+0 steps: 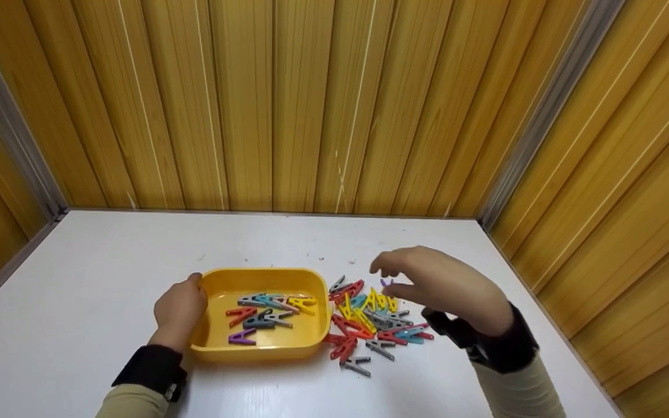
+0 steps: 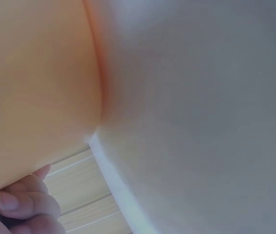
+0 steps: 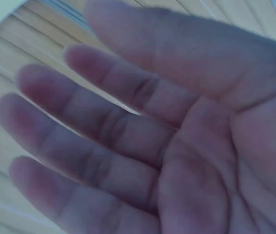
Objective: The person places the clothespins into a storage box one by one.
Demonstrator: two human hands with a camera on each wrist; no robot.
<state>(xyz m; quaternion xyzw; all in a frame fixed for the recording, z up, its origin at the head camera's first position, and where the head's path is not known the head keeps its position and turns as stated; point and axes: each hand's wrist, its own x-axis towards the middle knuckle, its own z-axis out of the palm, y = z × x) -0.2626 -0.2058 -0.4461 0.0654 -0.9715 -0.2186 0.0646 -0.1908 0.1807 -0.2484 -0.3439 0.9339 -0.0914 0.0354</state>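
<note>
The left hand (image 1: 180,305) clamps its curled fingers on the left rim of a yellow plastic tray (image 1: 259,353), in which mixed-colour clothespins (image 1: 260,320) lie. The right hand (image 1: 445,284) hovers near the right side of a clothespin pile (image 1: 363,319), its extended fingers slightly apart; the pile lies just right of the tray on the white table (image 1: 79,325).

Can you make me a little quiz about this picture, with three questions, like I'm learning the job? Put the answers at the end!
1. Which hand is gripping the yellow tub?
2. True or false: the right hand is empty.
3. How many bright purple clips lie inside the tub?

Key:
1. The left hand.
2. True; its palm and fingers show bare.
3. One.
</note>
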